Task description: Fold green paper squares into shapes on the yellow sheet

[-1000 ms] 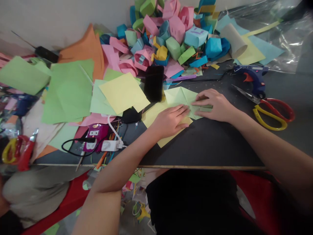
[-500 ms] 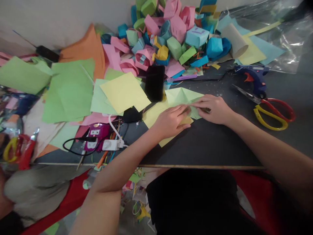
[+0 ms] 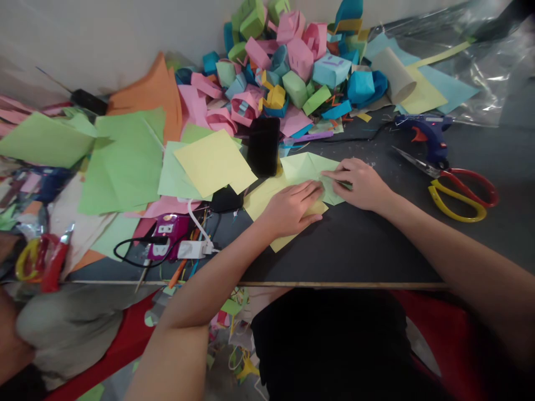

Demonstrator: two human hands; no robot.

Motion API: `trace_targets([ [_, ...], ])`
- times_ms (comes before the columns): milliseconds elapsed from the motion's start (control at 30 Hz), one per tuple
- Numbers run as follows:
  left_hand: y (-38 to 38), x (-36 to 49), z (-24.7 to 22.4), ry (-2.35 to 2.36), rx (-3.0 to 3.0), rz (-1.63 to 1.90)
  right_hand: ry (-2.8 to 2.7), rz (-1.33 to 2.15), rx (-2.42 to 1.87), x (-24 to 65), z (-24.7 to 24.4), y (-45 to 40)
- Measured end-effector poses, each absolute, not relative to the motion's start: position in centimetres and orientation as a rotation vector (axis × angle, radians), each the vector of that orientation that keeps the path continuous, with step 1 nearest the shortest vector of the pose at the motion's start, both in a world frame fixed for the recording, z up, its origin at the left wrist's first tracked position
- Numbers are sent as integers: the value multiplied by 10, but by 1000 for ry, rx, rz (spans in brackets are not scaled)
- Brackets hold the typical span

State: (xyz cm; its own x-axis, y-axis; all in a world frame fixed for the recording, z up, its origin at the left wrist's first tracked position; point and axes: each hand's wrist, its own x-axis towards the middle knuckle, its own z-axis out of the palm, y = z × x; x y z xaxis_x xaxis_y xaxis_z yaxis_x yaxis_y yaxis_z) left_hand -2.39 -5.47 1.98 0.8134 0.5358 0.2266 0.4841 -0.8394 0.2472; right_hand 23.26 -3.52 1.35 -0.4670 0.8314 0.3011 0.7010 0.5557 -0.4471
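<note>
A creased pale green sheet (image 3: 307, 163) lies on the dark table (image 3: 368, 250), partly over yellow paper (image 3: 261, 203). My left hand (image 3: 295, 206) rests flat on the yellow paper and the green sheet's near left part, thumb apart from the fingers. On the right side of the green sheet, my right hand (image 3: 357, 182) touches the paper with its fingertips, the fingers bent and slightly apart. Neither hand grips anything that shows. The paper under both hands is partly hidden.
Folded paper pieces (image 3: 298, 55) are heaped at the back. Scissors (image 3: 460, 189) and a blue glue gun (image 3: 430, 133) lie right. A phone (image 3: 263, 146), green sheets (image 3: 125, 161) and a purple power strip (image 3: 168, 236) are left. Another person's leg (image 3: 71, 328) shows lower left.
My right fingers have shifted slightly left and spread a little on the green sheet. My left hand stays nearly in place. The camera view has shifted slightly.
</note>
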Motion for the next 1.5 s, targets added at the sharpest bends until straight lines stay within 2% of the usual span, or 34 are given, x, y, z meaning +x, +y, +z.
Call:
trace_targets([
  [1067, -52, -25, 17, 792, 2780, 404, -2398, 338, -1126, 232, 17, -37],
  [1300, -59, -20, 18, 840, 2874, 403, -2542, 242, -1309, 222, 35, -43],
  [1500, -68, -18, 30, 943, 2993, 483, -2491, 489, -1272, 224, 39, -33],
])
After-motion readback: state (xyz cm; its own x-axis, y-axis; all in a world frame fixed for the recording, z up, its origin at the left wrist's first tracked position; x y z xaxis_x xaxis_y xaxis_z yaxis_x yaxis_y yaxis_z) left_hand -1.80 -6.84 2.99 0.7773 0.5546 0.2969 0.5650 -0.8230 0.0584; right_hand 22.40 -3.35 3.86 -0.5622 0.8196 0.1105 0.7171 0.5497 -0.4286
